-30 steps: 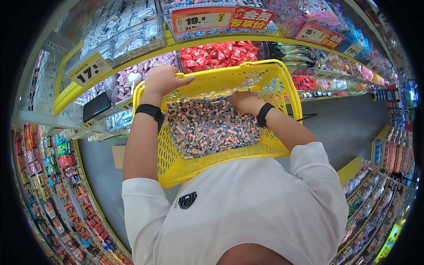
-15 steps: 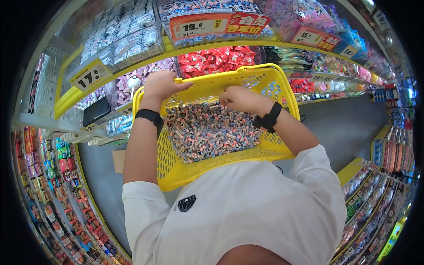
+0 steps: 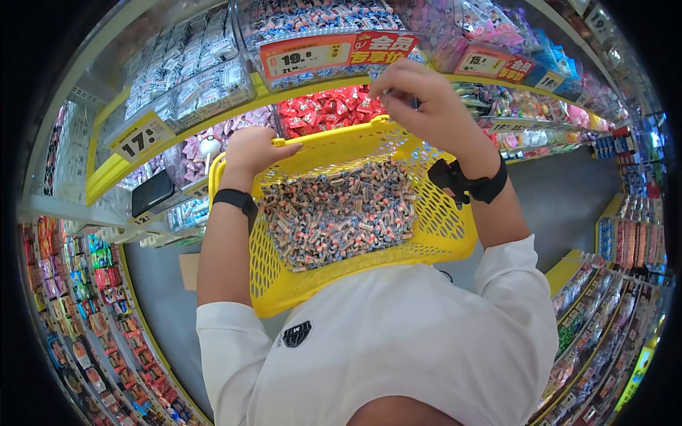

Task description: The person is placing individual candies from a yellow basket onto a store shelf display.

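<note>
My left hand (image 3: 252, 150) is wrapped round the far-left rim of a yellow perforated basket (image 3: 291, 287), with the thumb lying along the edge. Many small twist-wrapped candies (image 3: 337, 213) with blue, white and pink wrappers cover the basket's floor. Above the far rim, my right hand (image 3: 426, 103) is raised, close to the front of a clear bin of similar wrapped candies (image 3: 312, 20). Its fingers are curled together, and what they hold, if anything, is too small to make out. Both wrists wear black bands.
Red-wrapped sweets (image 3: 330, 111) lie in a lower bin behind the basket. A black phone (image 3: 153, 192) rests on the shelf edge at left, beside a red-and-white ball on a stick (image 3: 209, 146). Price tags (image 3: 142, 138) line the yellow shelf edge. Stocked racks (image 3: 96, 312) flank the grey floor.
My right hand has risen out of the basket, up and to the right, towards the upper candy bin. My left hand keeps its grip on the rim; the basket has shifted slightly.
</note>
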Demonstrator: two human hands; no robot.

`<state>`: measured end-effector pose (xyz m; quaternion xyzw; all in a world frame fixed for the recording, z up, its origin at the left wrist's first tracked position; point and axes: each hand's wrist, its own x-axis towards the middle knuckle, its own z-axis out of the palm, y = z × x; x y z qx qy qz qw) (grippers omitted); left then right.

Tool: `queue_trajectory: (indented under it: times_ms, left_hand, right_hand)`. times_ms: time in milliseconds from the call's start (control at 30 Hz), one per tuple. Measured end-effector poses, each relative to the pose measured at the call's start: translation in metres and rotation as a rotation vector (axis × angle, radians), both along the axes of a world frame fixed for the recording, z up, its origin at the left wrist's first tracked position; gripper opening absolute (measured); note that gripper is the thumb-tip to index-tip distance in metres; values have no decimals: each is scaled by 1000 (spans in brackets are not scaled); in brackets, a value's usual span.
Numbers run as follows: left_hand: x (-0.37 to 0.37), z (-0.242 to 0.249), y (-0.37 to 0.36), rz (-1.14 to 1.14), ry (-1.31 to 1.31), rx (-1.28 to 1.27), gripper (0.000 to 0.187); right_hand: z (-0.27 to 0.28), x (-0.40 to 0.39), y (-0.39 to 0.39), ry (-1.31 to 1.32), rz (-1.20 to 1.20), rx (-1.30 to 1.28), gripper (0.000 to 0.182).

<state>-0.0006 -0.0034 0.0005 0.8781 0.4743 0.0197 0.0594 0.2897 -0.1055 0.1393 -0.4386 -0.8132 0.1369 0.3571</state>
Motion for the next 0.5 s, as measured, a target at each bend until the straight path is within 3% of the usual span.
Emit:
queue_trajectory:
  times_ms: [233,433,500]
  left_hand:
    - [1,1,0,7,-7,-8,70]
    - [1,4,-3,11,-46,-26,68]
    - [1,4,-2,10,-44,-23,68]
  right_hand:
    - [61,8,24,-27,-242,290,12]
    - [75,31,63,-455,-145,446,16]
    - [81,36,69,-720,11,549,20]
